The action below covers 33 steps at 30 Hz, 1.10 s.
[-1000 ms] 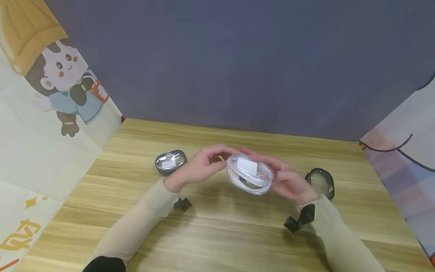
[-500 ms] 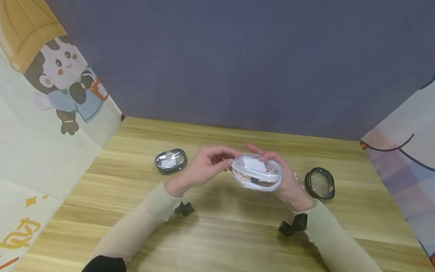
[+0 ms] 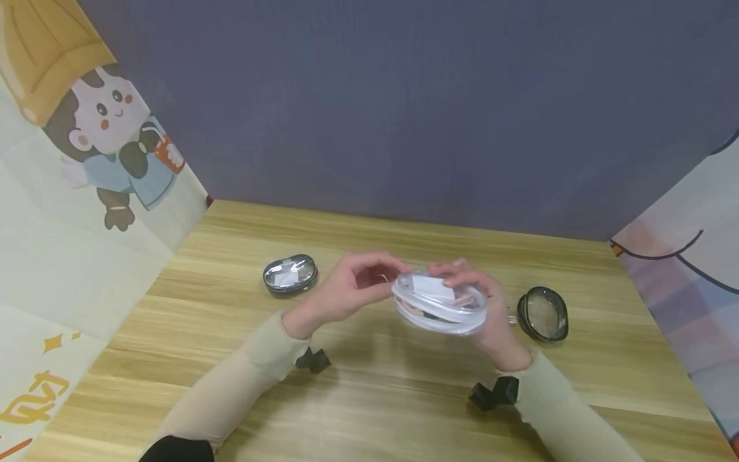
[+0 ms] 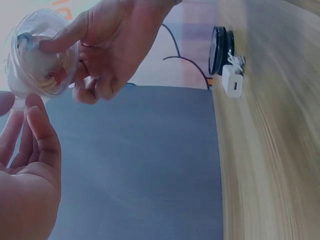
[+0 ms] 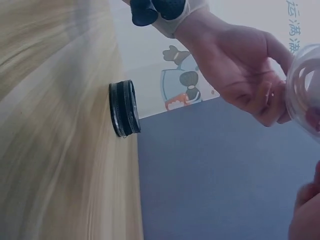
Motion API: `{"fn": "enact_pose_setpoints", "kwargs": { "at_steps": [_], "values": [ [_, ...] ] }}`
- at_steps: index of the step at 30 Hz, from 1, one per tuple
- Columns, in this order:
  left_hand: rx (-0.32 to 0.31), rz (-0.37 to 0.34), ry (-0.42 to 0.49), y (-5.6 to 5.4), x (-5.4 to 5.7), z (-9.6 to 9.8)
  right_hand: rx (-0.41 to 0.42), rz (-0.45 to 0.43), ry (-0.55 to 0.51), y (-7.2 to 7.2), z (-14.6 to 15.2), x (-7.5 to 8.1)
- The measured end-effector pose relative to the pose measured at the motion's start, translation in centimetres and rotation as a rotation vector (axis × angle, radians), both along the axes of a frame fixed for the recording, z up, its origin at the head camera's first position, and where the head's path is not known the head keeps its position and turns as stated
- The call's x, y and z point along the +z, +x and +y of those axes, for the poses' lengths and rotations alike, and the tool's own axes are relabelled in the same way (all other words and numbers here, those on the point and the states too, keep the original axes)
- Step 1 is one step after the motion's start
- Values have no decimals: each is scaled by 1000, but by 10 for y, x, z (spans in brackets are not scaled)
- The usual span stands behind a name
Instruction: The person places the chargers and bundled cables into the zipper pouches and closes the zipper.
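A clear oval zip pouch [image 3: 441,303] with white trim is held above the table, tilted toward the head camera. Through its plastic I see a white label and some pale and dark contents that are hard to make out. My right hand [image 3: 491,314] grips its right end, fingers over the top and thumb side mostly hidden. At the left end, thumb and fingertips of my left hand [image 3: 349,289] pinch the pouch's edge; a zip pull there is too small to make out. In the left wrist view the pouch [image 4: 45,60] sits between both hands.
A black-trimmed clear oval pouch [image 3: 290,274] with a label lies on the table [image 3: 375,410] at left. Another black-trimmed pouch [image 3: 544,314] stands at right. Beside it lies a white charger plug [image 4: 232,81] with a white cable. A grey-blue panel [image 3: 404,115] rises behind.
My right hand has shifted its grip from behind the pouch to its right end, and the pouch has moved slightly right. My left hand stays at the left end.
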<state>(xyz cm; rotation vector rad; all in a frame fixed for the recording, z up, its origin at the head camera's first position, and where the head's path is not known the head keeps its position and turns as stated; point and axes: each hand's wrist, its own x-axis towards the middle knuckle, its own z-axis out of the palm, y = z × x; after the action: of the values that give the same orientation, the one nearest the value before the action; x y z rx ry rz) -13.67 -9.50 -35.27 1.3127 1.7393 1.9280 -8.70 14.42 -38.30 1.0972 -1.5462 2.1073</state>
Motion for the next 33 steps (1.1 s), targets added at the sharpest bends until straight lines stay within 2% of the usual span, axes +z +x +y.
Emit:
{"fn": "enact_pose_setpoints", "kwargs": {
  "at_steps": [4, 10, 14, 18, 22, 26, 28, 33],
  "values": [
    [21, -5, -18, 2, 1, 1, -47, 40, 8, 0, -1, 1],
    [41, -43, -29, 3, 1, 2, 11, 122, -27, 2, -4, 5],
    [38, -61, -52, 3, 2, 3, 15, 149, -49, 7, -8, 12],
    [10, -78, -86, 2, 3, 4, 2, 175, -57, 11, -12, 19],
    [-71, -101, -75, 1, 4, 3, 15, 188, -57, 13, -13, 23],
    [-136, -95, -79, 0, 2, 4, 30, 183, -52, 14, -13, 24],
    [-145, -84, -84, 0, 0, 6, 28, 184, -53, 14, -13, 23],
    [-124, -52, -92, 0, -1, 10, 23, 172, -63, 14, -13, 23]
  ]
}}
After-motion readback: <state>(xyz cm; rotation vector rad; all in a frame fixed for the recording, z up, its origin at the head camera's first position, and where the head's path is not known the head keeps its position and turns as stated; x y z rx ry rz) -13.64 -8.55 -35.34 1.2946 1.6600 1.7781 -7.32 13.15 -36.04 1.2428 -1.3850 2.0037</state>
